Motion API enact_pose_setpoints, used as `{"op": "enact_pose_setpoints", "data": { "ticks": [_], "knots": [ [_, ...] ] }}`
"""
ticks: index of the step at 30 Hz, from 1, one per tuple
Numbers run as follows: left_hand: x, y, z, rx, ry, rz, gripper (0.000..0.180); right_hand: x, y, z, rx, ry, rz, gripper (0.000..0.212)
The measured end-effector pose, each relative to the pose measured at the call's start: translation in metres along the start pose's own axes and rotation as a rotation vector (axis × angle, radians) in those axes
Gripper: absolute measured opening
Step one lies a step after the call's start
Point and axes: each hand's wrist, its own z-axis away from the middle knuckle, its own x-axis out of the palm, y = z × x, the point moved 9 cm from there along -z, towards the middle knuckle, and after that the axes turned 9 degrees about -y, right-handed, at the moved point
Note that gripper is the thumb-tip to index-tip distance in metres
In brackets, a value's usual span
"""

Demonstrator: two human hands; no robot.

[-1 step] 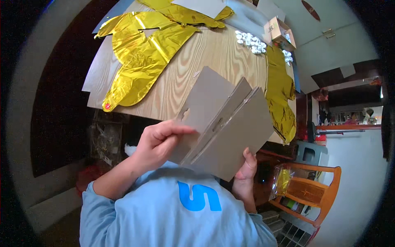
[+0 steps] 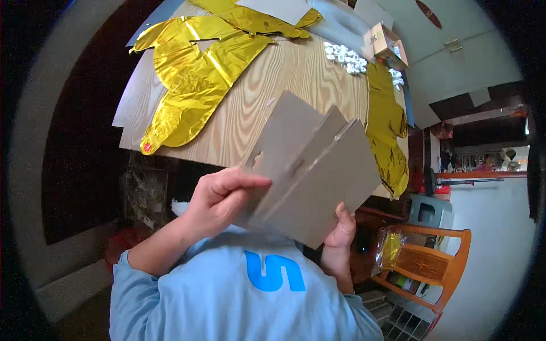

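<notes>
Several flat grey-brown cardboard sheets (image 2: 327, 179), fanned apart along their upper edges, are held upright before my chest at the table's near edge. My right hand (image 2: 341, 225) grips their lower right side, thumb on the face towards me and fingers hidden behind. At the left sheet, my left hand (image 2: 220, 196) is closed, its index finger stretched across the sheet's face and the other fingers curled at its edge. Small cut-outs show in the left and middle sheets. The sheets' lower middle is blurred.
Gold foil balloons lie flat on the wooden table (image 2: 259, 85): one (image 2: 193, 79) at left, another (image 2: 387, 128) at right. Small white pieces (image 2: 345, 57) are heaped near an open cardboard box (image 2: 387, 44). A wooden chair (image 2: 424, 264) stands at right, bearing a clear bag with gold contents.
The cardboard sheets have shifted slightly, with the front sheet's upper right corner a little farther right and its lower edge now blurred. Both hands stay nearly in place.
</notes>
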Motion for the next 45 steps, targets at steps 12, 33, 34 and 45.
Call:
{"op": "enact_pose_setpoints", "data": {
  "ticks": [12,33,34,45],
  "knots": [
    [-0.035,-0.002,-0.034,-0.056,-0.002,0.075,0.035,-0.015,-0.015,-0.004,0.012,0.092,-0.043,0.052],
    [-0.285,-0.037,-0.551,-0.301,-0.323,-1.826,0.039,-0.059,-0.059,-0.080,0.060,0.383,-0.119,0.063],
    [-0.282,-0.039,-0.552,-0.253,-0.204,-1.736,0.041,-0.061,-0.061,-0.082,0.065,0.406,-0.074,0.062],
    [-0.286,-0.069,-0.550,-0.337,0.038,-1.482,0.054,-0.079,-0.060,-0.079,0.093,0.551,0.059,0.054]
  ]
}}
